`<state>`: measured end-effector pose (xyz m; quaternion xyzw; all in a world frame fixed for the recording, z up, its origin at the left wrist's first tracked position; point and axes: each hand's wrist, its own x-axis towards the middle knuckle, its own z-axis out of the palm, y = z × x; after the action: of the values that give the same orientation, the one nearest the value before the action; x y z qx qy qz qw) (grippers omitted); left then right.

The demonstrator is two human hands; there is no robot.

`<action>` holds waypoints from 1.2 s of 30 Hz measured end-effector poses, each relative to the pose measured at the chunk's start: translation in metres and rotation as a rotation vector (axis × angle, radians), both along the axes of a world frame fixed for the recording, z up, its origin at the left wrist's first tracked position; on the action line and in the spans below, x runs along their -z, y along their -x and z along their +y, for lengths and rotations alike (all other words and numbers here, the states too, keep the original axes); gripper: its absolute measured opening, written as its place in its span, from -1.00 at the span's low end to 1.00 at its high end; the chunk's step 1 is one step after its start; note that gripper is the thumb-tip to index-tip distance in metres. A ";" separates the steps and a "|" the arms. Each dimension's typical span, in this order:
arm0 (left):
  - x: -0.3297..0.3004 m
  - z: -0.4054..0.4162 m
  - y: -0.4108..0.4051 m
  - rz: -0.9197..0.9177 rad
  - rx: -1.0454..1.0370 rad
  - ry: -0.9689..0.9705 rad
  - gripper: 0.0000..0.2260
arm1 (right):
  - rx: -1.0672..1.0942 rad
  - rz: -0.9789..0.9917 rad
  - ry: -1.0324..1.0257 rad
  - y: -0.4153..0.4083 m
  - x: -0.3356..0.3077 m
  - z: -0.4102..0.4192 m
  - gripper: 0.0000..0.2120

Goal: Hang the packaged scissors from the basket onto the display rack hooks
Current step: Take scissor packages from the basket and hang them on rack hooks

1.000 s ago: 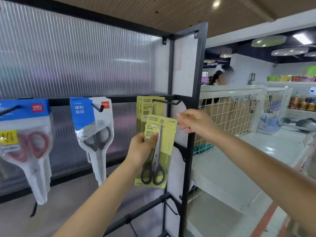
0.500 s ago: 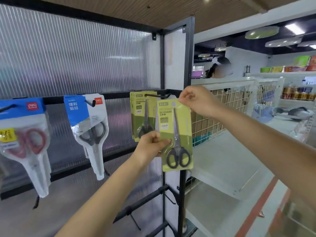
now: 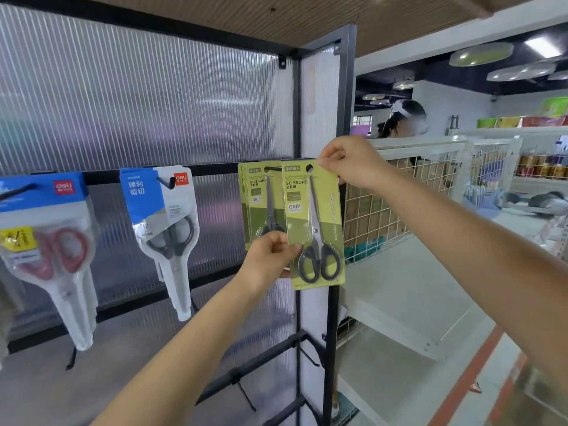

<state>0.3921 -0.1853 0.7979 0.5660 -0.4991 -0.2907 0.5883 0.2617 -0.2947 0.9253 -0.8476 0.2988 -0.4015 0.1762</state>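
Observation:
A green carded pack of black-handled scissors is held upright in front of the rack's right post. My left hand pinches its lower left edge. My right hand pinches its top right corner beside the hang hole. The black hook lies just left of that hole, with a stack of matching green packs hanging on it. The basket is out of view.
Blue-and-clear scissor packs and red-handled ones hang on hooks further left. Bare black hooks stick out lower on the rack. To the right stand white wire shelving and a person behind it.
The green pack rose and turned upright to hook height. My right hand took hold of its top corner, and my left hand slid down to the lower edge.

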 end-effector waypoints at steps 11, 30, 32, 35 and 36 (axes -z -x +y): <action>0.014 -0.042 -0.030 -0.047 -0.281 -0.053 -0.78 | 0.050 0.089 0.101 -0.043 0.008 -0.022 -0.80; 0.015 -0.080 -0.072 0.109 -0.507 -0.116 -0.75 | -0.084 -0.080 0.039 -0.080 0.030 -0.051 -0.79; 0.015 -0.080 -0.073 0.061 -0.511 -0.121 -0.76 | -0.067 -0.059 0.040 -0.081 0.032 -0.051 -0.79; 0.016 -0.080 -0.073 -0.030 -0.541 -0.121 -0.77 | -0.032 0.050 0.031 -0.077 0.032 -0.049 -0.69; 0.016 -0.079 -0.072 -0.050 -0.561 -0.119 -0.77 | -0.028 0.078 0.020 -0.075 0.032 -0.047 -0.62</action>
<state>0.4638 -0.2647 0.7823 0.7226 -0.3193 -0.1311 0.5989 0.3367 -0.3415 0.8928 -0.8683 0.2897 -0.3688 0.1616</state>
